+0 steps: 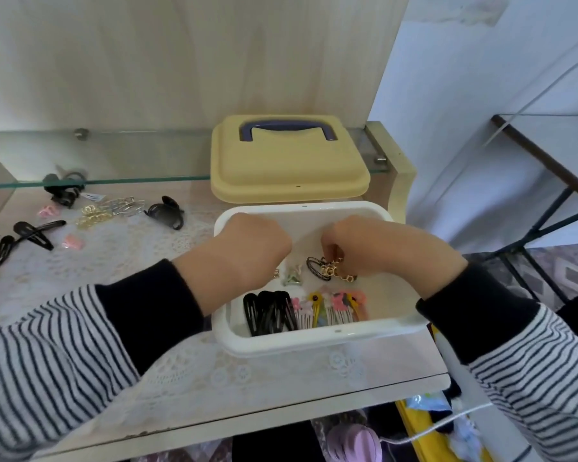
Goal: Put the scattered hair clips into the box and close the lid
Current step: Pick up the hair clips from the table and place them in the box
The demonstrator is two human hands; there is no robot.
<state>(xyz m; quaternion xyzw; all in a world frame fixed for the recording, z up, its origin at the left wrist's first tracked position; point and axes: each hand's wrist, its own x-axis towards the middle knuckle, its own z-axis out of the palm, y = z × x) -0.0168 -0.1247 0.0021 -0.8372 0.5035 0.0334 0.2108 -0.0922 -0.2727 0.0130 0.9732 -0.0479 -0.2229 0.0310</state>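
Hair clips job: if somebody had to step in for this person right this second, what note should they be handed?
Left hand: curled over the white box; whether it holds anything is hidden.
Right hand: pinching a gold clip inside the box.
Done: black snap clips and flower clips lie in the box.
To do: gather the scattered clips on the table to the left of the box, among them a black claw clip. Then fit the yellow lid, which sits off behind the box.
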